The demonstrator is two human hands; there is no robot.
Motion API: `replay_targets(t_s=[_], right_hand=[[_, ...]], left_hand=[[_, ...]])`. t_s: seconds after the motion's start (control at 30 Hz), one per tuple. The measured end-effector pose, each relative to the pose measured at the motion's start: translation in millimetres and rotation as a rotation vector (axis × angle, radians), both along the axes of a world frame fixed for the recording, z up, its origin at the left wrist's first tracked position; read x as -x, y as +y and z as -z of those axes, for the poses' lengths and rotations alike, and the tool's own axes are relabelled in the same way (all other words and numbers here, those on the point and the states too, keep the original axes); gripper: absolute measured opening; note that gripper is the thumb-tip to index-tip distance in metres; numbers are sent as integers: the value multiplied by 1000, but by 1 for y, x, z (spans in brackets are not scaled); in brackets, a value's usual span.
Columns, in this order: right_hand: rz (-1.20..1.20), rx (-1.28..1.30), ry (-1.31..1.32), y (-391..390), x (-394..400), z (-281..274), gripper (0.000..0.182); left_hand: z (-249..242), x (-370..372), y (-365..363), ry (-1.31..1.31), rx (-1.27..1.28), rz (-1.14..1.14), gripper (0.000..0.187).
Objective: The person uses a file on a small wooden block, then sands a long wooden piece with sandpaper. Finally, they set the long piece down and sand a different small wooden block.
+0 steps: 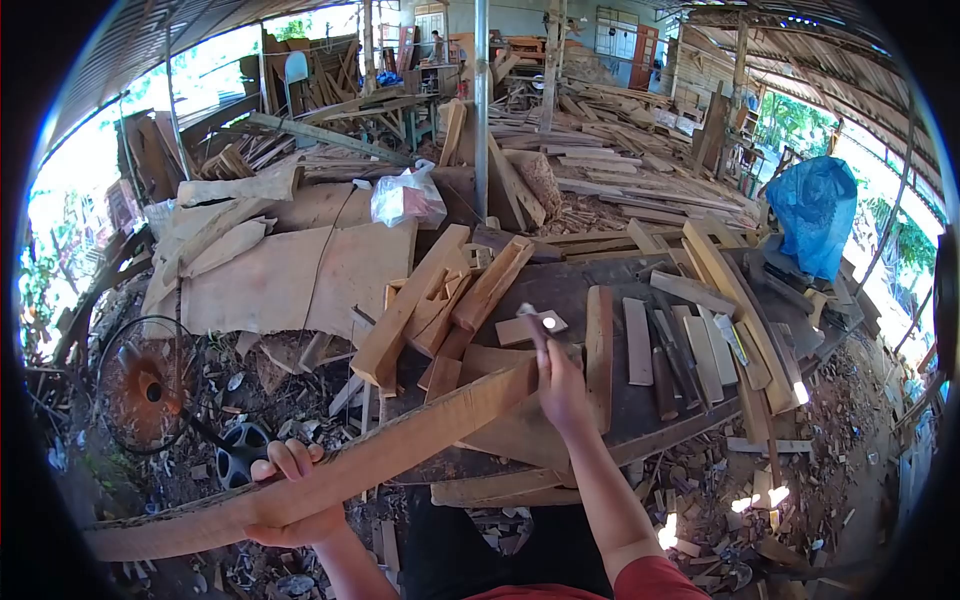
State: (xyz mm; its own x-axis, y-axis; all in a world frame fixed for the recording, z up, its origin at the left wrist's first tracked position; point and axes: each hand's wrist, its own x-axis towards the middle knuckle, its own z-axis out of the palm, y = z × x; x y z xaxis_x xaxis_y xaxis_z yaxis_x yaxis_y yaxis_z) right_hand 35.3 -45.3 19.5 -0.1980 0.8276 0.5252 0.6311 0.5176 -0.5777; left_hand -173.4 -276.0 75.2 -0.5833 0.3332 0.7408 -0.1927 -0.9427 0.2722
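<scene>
A long sawn timber [330, 465] slants from the lower left up to the middle of the workbench, one edge rough and dark. My left hand [290, 500] is closed around its lower part, fingers over the top edge and thumb side beneath. My right hand [565, 390] is closed at the far end of the timber, with a short slim tool [538, 322] with a pale tip sticking up from the fist. Its exact kind I cannot tell. Behind that tool a small flat wood piece [515, 330] lies on the dark bench top [580, 270].
Thick wood blocks [410, 305] are piled left of my right hand. An upright-lying board [599, 355], chisel-like tools [675, 360] and strips lie to the right. A fan [150, 390] stands at left, a blue plastic sheet [815, 215] hangs at right. Offcuts cover the ground.
</scene>
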Motion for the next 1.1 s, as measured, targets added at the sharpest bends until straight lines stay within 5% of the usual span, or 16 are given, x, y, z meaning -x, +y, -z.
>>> replay_targets(t_s=[0.23, 0.3, 0.37, 0.4, 0.53, 0.63, 0.7, 0.9, 0.97, 1.1], right_hand=[[-427, -89, 92, -64, 3, -32, 24], [-441, -88, 130, -58, -3, -25, 24], [-217, -143, -38, -40, -17, -5, 25], [-153, 28, -73, -33, -25, -12, 27], [81, 94, -4, -7, -34, -6, 26], [-124, 241, 41, -44, -13, -22, 22], [-260, -83, 3, -84, 3, -20, 20], [-211, -222, 42, -44, -26, 38, 20], [49, 227, 243, -28, -39, 6, 23], [-124, 316, -16, -88, -9, -24, 21]], left_hand=[[1, 15, -1, 135, -123, 217, 99], [2, 14, 1, 48, -126, 239, 91], [9, 18, -1, -55, -86, 206, 73], [10, 19, -1, -53, -85, 205, 73], [20, 21, -3, -199, -81, 217, 58], [21, 20, -1, -192, -112, 246, 57], [21, 18, 0, -214, -120, 229, 56], [19, 17, -1, -285, -110, 212, 58], [21, 15, 0, -274, -121, 232, 61], [19, 12, 2, -252, -134, 232, 61]])
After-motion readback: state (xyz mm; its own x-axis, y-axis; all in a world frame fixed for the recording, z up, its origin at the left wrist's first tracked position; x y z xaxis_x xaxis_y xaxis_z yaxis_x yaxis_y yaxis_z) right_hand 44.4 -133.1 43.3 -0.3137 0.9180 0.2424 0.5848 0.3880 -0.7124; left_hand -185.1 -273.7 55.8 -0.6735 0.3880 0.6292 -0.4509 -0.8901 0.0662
